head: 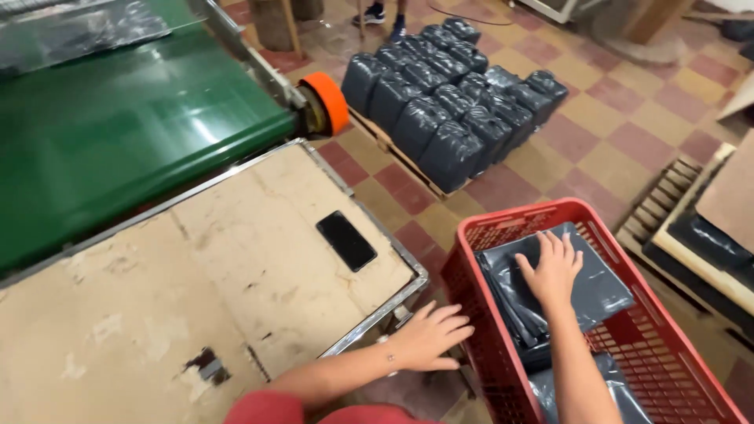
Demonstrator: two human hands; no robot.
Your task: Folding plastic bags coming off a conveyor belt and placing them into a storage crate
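Right hand (552, 267) reaches into red plastic crate (503, 228), palm down, fingers spread flat on grey plastic bag (601, 286) lying inside the crate. Left hand (428, 338) open, fingers splayed, braced against the crate's outer wall, beside the desk (236, 259) corner.

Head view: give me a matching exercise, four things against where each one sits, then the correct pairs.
Things:
1. black phone
2. right hand
3. stack of wrapped dark packs
4. left hand

Places:
A. on a wooden pallet on the tiled floor
B. flat on a grey bag inside the red crate
C. lying on the worn cardboard tabletop
D. at the table's corner, beside the crate's rim

Pairs: 1-C, 2-B, 3-A, 4-D. The grey bag lies in the red crate; the table sits next to a green conveyor belt.
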